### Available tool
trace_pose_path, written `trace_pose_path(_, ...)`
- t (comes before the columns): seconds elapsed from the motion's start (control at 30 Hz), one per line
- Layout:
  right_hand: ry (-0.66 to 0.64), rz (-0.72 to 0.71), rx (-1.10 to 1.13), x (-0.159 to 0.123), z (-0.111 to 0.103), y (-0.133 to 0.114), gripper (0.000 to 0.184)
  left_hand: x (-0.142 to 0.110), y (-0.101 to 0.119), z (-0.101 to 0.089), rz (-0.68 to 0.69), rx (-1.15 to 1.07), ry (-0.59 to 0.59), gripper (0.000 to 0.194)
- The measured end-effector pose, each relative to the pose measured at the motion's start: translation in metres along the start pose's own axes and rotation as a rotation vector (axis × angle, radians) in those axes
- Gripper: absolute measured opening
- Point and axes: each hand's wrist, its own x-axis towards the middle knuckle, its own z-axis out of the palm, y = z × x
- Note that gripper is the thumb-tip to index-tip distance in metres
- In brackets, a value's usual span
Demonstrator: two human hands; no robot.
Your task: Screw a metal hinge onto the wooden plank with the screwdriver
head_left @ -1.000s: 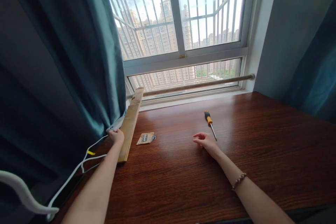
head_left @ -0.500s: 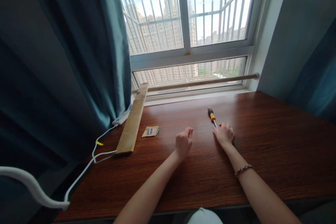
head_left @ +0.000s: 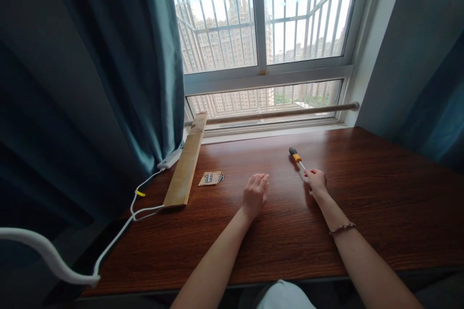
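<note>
A screwdriver [head_left: 295, 155] with a black and orange handle points its handle toward the window. Its metal shaft runs back into my right hand [head_left: 316, 181], whose fingers pinch it near the tip end. A reflection on the tabletop below suggests the shaft is slightly raised. My left hand [head_left: 255, 194] rests over the table to the left, holding nothing that I can see, with its fingers loosely bent and a little apart. Left of it lies a small piece of card [head_left: 203, 178] with a dark metal part on it and several screws [head_left: 221, 178] at its right edge.
A long wooden board [head_left: 184, 171] lies at the table's left, reaching toward the window. Beside it are a white power strip [head_left: 170, 159] and white cables [head_left: 135, 203]. A blue curtain [head_left: 159, 106] hangs behind them. A rail [head_left: 282, 113] crosses the window above the brown table [head_left: 384, 193].
The right hand has drawn its fingers together on the screwdriver's shaft and shifted slightly, tilting the tool. My left hand has loosened from a fist. The whole view has shifted a little.
</note>
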Motion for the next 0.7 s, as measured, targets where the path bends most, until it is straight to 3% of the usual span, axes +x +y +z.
trace_pose_path(0.13, -0.145, -0.081, 0.241, -0.008, 0.002, -0.015, 0.043, 0.002, -0.002, -0.006, -0.004, 0.084, 0.002, 0.039)
trace_pose_path(0.23, -0.391, -0.095, 0.476, -0.021, 0.001, -0.030, 0.043, 0.005, -0.003, -0.013, -0.045, 0.196, -0.015, 0.048)
trace_pose_path(0.37, -0.703, 0.001, 0.670, -0.034, -0.002, -0.041, 0.039, 0.008, -0.003, -0.024, -0.102, 0.298, -0.019, 0.052)
trace_pose_path(0.57, -0.719, 0.050, 0.761, -0.037, -0.002, -0.044, 0.038, 0.008, -0.001, -0.030, -0.148, 0.313, -0.094, 0.014)
trace_pose_path(0.7, -0.671, 0.073, 0.882, -0.035, -0.003, -0.042, 0.039, 0.008, -0.004, -0.027, -0.242, 0.310, -0.217, 0.022)
